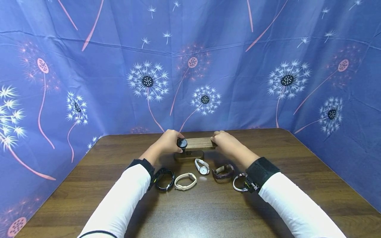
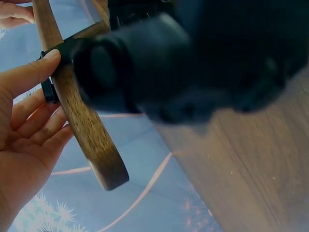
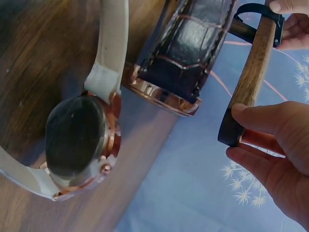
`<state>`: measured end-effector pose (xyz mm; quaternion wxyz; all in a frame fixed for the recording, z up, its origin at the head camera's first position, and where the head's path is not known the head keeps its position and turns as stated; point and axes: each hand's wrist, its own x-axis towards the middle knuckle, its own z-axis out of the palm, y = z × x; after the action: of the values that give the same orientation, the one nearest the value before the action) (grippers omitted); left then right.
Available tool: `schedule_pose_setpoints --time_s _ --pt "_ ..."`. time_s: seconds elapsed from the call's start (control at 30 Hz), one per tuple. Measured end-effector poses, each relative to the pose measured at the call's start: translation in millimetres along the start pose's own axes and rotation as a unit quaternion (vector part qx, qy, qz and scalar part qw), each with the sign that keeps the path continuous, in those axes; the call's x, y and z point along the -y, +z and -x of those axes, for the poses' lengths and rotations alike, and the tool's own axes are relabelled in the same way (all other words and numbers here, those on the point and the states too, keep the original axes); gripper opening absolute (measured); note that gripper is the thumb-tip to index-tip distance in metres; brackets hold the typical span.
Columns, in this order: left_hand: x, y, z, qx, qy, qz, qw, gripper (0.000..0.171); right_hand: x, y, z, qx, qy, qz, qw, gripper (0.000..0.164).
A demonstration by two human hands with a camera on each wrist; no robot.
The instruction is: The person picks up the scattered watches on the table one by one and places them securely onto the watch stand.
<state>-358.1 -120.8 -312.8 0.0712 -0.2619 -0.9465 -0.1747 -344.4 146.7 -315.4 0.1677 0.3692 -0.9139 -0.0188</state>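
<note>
A wooden watch stand (image 1: 197, 143) has a horizontal bar raised over an oval base (image 1: 189, 156). Around the left part of its bar sits a black watch (image 1: 182, 143), its dark round dial facing up. My left hand (image 1: 170, 141) pinches this watch, thumb on the black band (image 2: 49, 91) and fingers behind the bar in the left wrist view. At the bar's other end, my right hand (image 1: 224, 142) grips the wood between thumb and fingers, as the right wrist view shows with the right thumb (image 3: 248, 115) on top.
Before the stand lie several watches: a black one (image 1: 161, 188), a cream one (image 1: 185, 188), a white-strapped one (image 1: 203, 170), a dark brown leather one (image 1: 221, 177) and a white one (image 1: 236, 188) beside my right wrist. A blue dandelion-print cloth (image 1: 238, 66) hangs behind the wooden table (image 1: 190, 215).
</note>
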Motion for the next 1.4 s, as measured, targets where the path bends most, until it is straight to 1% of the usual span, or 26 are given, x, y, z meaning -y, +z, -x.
schedule_pose_setpoints --time_s 0.1,0.3,0.5,0.73,0.9,1.13,1.27,1.4 --pt "-3.6 0.3 -1.2 0.001 -0.001 0.001 1.0 0.052 0.7 -0.2 -0.6 0.006 0.002 0.003 1.0 0.014" --pt "-6.5 0.3 -2.3 -0.003 -0.003 -0.002 1.0 0.046 1.4 -0.9 -1.3 -0.001 -0.003 0.014 1.0 0.015" --pt "-8.2 0.9 -2.4 0.0 -0.011 -0.005 0.9999 0.049 2.2 -1.1 -1.6 0.002 -0.004 0.016 1.0 0.014" --pt "-7.9 1.1 -1.7 -0.012 0.01 -0.007 0.9999 0.049 2.0 -1.4 -2.0 0.003 0.002 0.014 1.0 0.016" --pt "-6.6 0.6 -1.0 -0.013 0.005 0.001 0.9999 0.051 1.4 -1.0 -3.8 0.005 0.004 0.012 1.0 0.015" --pt "-5.8 0.5 -1.1 -0.022 0.01 0.0 0.9997 0.053 1.3 -2.5 -4.5 -0.009 -0.009 0.015 1.0 0.017" --pt "-5.7 0.9 -0.9 -0.018 0.008 0.004 0.9998 0.054 1.6 -4.2 -4.2 -0.004 -0.008 0.017 1.0 0.019" --pt "-4.6 1.7 -0.1 -0.012 0.003 0.002 0.9999 0.057 1.0 -5.8 -4.4 0.014 -0.007 0.023 1.0 0.019"
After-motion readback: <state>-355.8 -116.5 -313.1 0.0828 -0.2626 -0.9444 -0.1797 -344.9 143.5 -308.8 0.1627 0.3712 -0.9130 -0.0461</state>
